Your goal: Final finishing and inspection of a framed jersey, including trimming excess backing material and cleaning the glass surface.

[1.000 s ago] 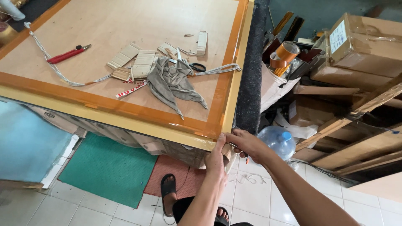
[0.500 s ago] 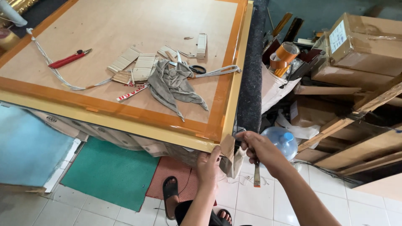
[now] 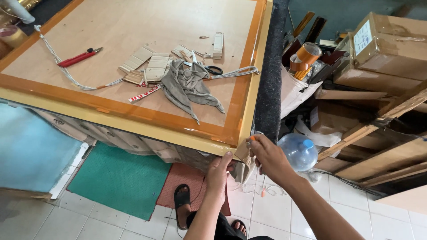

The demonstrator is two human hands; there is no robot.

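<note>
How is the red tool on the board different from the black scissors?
The red tool is long, slim and fully in view, lying alone near the white cord. The black scissors show only rounded handle loops; the rest is hidden by the grey cloth. The red tool sits far from both hands, the scissors closer. Both lie flat on the board.

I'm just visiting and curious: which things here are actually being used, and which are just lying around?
In use:
left hand under the frame's corner
right hand pinching a small orange-tipped tool at that corner

Lying about:
grey rag
scissors
red cutter
tape roll
water bottle
</note>
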